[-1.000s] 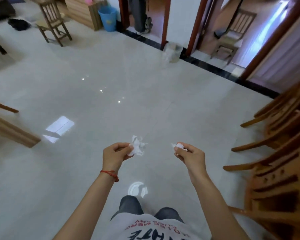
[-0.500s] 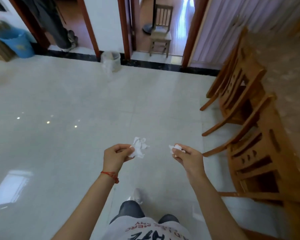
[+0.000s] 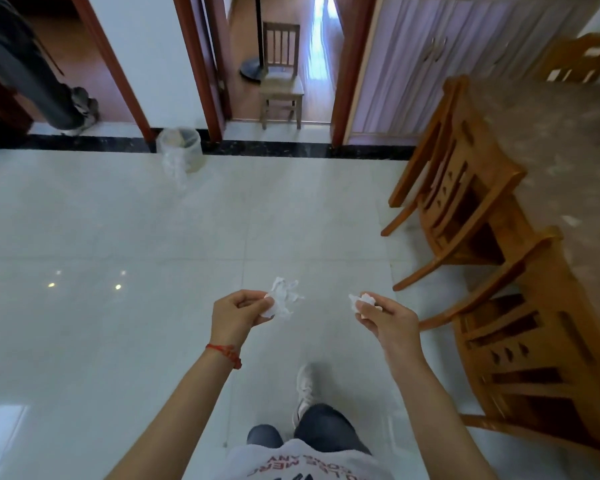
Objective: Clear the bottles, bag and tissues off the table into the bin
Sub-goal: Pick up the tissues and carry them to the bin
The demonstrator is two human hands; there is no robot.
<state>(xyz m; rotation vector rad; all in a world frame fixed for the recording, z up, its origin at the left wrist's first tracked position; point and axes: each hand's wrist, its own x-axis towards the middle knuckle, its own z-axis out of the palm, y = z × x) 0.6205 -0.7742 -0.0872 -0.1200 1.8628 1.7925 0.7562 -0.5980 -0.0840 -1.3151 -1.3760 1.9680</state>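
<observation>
My left hand (image 3: pixel 236 315) pinches a crumpled white tissue (image 3: pixel 282 298) between thumb and fingers, held out over the pale tiled floor. My right hand (image 3: pixel 385 318) is closed on a smaller crumpled tissue (image 3: pixel 361 301). The bin (image 3: pixel 180 150), a round pail lined with a clear plastic bag, stands far ahead and to the left against the black floor strip, between two doorways. The table (image 3: pixel 551 161), with a mottled brown top, runs along the right edge of view.
Two wooden chairs (image 3: pixel 454 188) (image 3: pixel 534 341) are pushed up to the table on my right. A small wooden chair (image 3: pixel 280 77) sits in the doorway ahead. A person's legs (image 3: pixel 39 84) stand in the left doorway. Open floor lies between me and the bin.
The view has swung right and I have stepped forward: the bin has shifted from upper centre to upper left, and the table and chairs have come into fuller view. Both hands still hold their tissues.
</observation>
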